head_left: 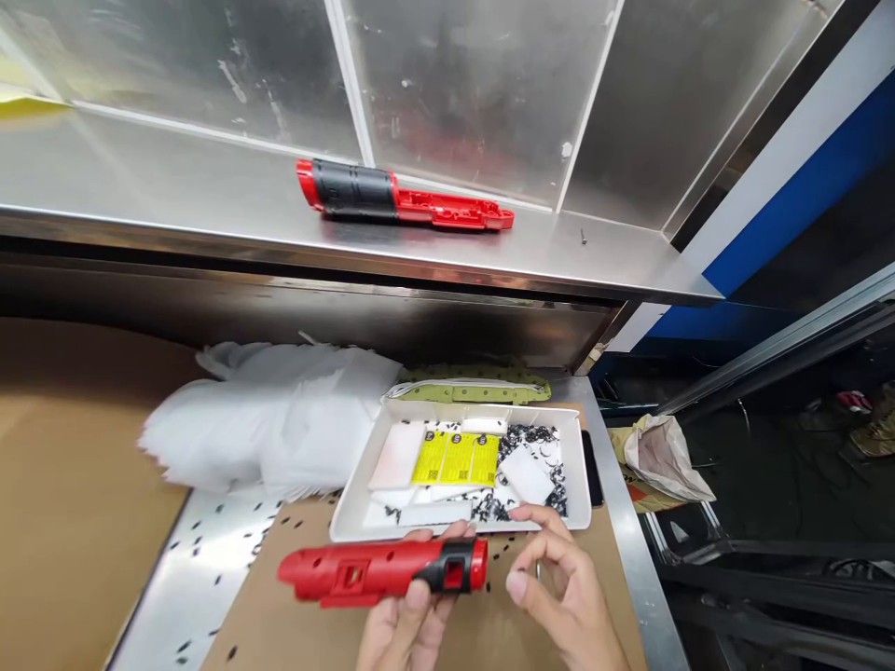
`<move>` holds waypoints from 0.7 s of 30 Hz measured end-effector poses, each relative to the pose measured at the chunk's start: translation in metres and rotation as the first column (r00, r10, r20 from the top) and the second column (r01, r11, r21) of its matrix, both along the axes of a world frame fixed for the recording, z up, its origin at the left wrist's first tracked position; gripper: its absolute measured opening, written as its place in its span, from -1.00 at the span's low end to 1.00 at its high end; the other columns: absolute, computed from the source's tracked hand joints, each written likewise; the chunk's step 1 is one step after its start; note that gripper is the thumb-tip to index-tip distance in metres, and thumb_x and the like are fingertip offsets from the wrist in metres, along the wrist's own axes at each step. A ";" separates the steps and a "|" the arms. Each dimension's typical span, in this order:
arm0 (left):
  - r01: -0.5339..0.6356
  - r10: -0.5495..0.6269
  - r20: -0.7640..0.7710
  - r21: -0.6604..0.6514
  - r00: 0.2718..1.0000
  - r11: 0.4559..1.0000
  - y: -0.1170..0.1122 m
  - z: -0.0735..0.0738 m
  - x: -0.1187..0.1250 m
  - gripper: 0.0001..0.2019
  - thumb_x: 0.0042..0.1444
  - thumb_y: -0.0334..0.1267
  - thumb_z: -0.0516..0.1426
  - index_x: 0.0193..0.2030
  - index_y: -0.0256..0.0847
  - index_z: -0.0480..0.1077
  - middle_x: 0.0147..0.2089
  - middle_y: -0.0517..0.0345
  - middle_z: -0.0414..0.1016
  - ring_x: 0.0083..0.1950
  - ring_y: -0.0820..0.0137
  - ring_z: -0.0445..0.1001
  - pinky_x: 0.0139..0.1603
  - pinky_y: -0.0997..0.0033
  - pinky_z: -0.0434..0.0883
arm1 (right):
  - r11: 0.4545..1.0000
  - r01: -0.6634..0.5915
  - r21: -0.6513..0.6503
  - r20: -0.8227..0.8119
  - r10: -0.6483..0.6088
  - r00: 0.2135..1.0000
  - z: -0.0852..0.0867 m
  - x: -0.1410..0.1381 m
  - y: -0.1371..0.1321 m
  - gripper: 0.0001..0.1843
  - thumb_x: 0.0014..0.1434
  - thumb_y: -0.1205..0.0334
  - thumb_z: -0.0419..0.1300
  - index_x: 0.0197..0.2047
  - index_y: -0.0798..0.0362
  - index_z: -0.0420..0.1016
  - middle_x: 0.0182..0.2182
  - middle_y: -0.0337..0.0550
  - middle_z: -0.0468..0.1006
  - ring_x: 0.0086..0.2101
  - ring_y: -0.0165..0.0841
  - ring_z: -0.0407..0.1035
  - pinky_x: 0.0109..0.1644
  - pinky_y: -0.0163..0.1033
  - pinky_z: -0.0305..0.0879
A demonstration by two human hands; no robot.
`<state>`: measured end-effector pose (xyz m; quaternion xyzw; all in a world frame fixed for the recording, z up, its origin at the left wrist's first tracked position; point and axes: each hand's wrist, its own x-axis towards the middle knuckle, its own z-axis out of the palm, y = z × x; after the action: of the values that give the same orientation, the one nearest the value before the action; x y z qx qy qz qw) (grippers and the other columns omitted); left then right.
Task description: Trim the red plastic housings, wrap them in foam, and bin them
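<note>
My left hand (pixel 400 626) is closed around a red and black plastic tool housing (pixel 364 570), held level above the brown board with its black-banded end to the right. Just right of that end is my right hand (pixel 570 587), its thumb and a curled finger pinched on a tiny black piece too small to make out well. Behind both hands lies a white tray (pixel 583 475) with many small black parts, white foam-like blocks and a yellow printed label sheet (pixel 456 458).
On the steel shelf (pixel 210 200) rest a similar red and black housing (pixel 356 191) and a small screw (pixel 583 237). Left of the tray is a heap of white sheeting (pixel 280 410). Black bits are scattered over the bench. A paper bag (pixel 661 461) stands right of the bench edge.
</note>
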<state>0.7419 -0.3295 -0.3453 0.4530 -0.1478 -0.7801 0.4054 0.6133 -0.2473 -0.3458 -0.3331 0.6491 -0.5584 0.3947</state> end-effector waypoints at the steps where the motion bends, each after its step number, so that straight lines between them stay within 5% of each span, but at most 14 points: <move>1: -0.011 0.013 -0.048 0.033 0.999 0.999 -0.003 0.001 0.002 -0.47 -0.26 -0.12 0.45 -0.08 -0.08 0.47 -0.17 0.09 0.67 -0.06 0.26 0.59 -0.05 0.48 0.52 | 1.000 0.026 0.016 -0.039 -0.026 0.999 0.001 0.000 -0.001 -0.72 0.07 -0.04 0.29 -0.37 0.01 0.54 0.09 0.00 0.41 0.16 -0.06 0.22 0.25 0.02 0.08; 4: -0.018 0.027 -0.131 0.070 0.991 0.997 -0.007 0.000 0.008 -0.52 -0.27 -0.12 0.45 -0.15 -0.05 0.50 -0.16 0.09 0.68 -0.15 0.34 0.62 -0.19 0.59 0.54 | 0.992 0.126 0.024 -0.172 -0.120 0.978 0.010 -0.004 -0.009 -0.62 0.20 -0.09 0.13 -0.40 0.00 0.57 0.01 -0.02 0.48 0.11 -0.11 0.29 0.18 -0.04 0.20; 6: 0.003 0.001 -0.110 0.034 0.994 0.999 -0.009 -0.001 0.014 -0.51 -0.26 -0.03 0.43 -0.13 -0.04 0.49 -0.19 0.08 0.68 -0.13 0.31 0.61 -0.15 0.56 0.54 | 0.982 0.189 0.002 -0.313 -0.179 0.933 0.017 -0.013 -0.016 -0.59 0.25 -0.11 0.05 -0.12 -0.03 0.57 0.09 -0.04 0.43 0.14 -0.14 0.26 0.18 -0.07 0.21; 8: 0.026 -0.028 -0.033 -0.053 0.999 0.998 -0.011 0.001 0.020 -0.46 -0.24 0.07 0.39 -0.10 -0.06 0.47 -0.24 0.08 0.68 -0.09 0.27 0.60 -0.11 0.55 0.53 | 0.976 0.217 0.014 -0.460 -0.187 0.868 0.024 -0.027 -0.021 -0.48 0.28 -0.11 0.00 0.20 -0.04 0.34 0.18 -0.04 0.36 0.14 -0.18 0.25 0.19 -0.08 0.22; 11: 0.005 0.005 0.070 -0.136 0.998 0.991 -0.016 0.012 0.031 -0.52 -0.20 0.12 0.35 -0.15 -0.06 0.50 -0.21 0.22 0.66 -0.07 0.23 0.59 -0.08 0.52 0.54 | 0.967 0.180 0.178 -0.599 -0.039 0.800 0.022 -0.046 -0.015 -0.57 0.31 -0.07 -0.06 0.06 -0.03 0.40 0.01 -0.07 0.49 -0.06 -0.25 0.42 -0.05 -0.20 0.37; 15: -0.032 0.044 0.116 -0.104 0.992 0.994 -0.019 0.024 0.044 -0.55 -0.17 0.05 0.35 -0.09 0.05 0.52 -0.08 0.37 0.61 -0.10 0.24 0.58 -0.17 0.51 0.58 | 0.908 0.133 0.397 -0.632 0.165 0.757 -0.020 -0.040 0.008 -0.88 0.17 0.22 0.15 -0.38 -0.02 0.47 -0.40 -0.17 0.56 -0.37 -0.23 0.48 -0.26 -0.20 0.35; 18: 0.001 0.024 0.168 -0.145 0.985 0.989 -0.013 0.028 0.050 -0.41 -0.28 0.04 0.40 -0.01 0.10 0.50 -0.13 0.35 0.62 -0.37 0.41 0.51 -0.33 0.64 0.54 | 0.855 0.184 0.486 -0.650 0.212 0.729 -0.071 -0.018 0.020 -0.85 -0.01 0.37 0.28 -0.31 0.00 0.51 -0.32 -0.05 0.57 -0.37 -0.09 0.50 -0.29 -0.10 0.34; 21: 0.024 -0.012 0.120 -0.101 0.993 0.995 0.000 0.035 0.050 -0.54 -0.12 0.15 0.29 -0.11 -0.03 0.57 -0.24 0.21 0.61 -0.44 0.45 0.41 -0.36 0.66 0.50 | 0.840 0.224 0.495 -0.657 0.193 0.729 -0.111 -0.002 0.025 -0.81 -0.04 0.46 0.26 -0.31 0.04 0.50 -0.24 0.05 0.56 -0.38 -0.08 0.52 -0.32 -0.10 0.35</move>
<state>0.7916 -0.3294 -0.3101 0.4759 -0.2156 -0.7467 0.4116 0.6113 -0.2226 -0.4573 -0.3829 0.8812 -0.1918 0.2002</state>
